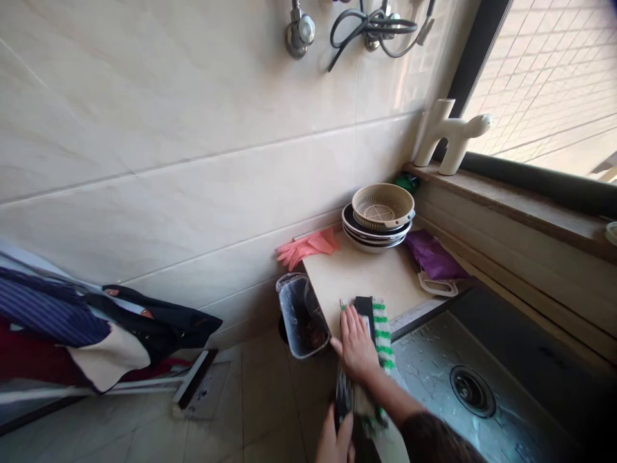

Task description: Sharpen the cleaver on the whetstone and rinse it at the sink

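Okay, your right grip is spread open on a green-striped cloth at the desk edge by the steel sink; left grip is cut off at frame bottom, prob. on the cloth, can't tell if clenched.

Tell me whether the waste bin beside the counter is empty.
Not empty: dark scraps lie at the bottom of the waste bin, visible through its clear liner.

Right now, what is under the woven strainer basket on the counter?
The strainer basket sits on stacked dark-rimmed plates and bowls. Their inner faces are covered, so how many there are cannot be seen.
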Demonstrator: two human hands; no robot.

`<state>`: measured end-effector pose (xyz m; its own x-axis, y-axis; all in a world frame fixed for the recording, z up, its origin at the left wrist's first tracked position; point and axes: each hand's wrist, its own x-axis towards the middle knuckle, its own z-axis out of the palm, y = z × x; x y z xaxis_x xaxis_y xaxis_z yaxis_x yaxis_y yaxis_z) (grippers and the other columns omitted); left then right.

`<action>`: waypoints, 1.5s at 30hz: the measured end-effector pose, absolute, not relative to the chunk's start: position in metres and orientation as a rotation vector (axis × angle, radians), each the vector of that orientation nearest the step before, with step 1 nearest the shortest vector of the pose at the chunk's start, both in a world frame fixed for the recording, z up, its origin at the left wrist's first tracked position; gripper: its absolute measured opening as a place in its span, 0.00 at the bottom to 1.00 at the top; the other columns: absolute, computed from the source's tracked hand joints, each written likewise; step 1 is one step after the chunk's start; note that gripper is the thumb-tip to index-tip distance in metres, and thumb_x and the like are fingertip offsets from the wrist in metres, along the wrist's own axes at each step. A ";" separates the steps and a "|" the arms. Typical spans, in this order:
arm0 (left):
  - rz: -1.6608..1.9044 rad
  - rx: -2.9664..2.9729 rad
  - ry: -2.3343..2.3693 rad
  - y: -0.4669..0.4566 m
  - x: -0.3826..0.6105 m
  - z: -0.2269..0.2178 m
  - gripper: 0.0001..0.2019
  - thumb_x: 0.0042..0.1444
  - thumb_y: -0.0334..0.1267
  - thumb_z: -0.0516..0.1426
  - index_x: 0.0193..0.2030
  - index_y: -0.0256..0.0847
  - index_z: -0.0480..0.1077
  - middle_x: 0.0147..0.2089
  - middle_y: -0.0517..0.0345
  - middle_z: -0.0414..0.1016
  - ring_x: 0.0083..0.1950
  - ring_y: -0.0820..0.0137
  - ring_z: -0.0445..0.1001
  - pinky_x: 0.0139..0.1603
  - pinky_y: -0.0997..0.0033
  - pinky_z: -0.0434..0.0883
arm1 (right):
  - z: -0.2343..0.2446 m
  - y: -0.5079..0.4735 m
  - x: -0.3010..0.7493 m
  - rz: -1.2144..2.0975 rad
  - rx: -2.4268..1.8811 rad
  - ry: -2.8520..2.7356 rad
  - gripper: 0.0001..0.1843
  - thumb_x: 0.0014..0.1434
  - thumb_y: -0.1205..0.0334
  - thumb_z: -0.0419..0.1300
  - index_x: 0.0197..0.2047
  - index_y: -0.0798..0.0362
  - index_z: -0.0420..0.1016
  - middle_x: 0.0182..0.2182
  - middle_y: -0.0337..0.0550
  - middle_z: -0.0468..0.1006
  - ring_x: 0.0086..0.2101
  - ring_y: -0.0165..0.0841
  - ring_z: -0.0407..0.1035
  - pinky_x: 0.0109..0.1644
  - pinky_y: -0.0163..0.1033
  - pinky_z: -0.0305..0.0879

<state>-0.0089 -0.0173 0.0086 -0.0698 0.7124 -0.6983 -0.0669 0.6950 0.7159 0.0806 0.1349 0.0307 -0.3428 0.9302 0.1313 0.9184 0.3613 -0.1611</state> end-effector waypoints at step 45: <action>0.715 0.523 1.621 -0.009 -0.012 0.002 0.39 0.39 0.66 0.64 0.53 0.42 0.65 0.21 0.64 0.66 0.22 0.68 0.68 0.22 0.72 0.63 | 0.026 0.141 0.079 0.048 -1.562 -2.426 0.39 0.69 0.43 0.43 0.69 0.69 0.56 0.70 0.62 0.47 0.70 0.47 0.41 0.70 0.54 0.47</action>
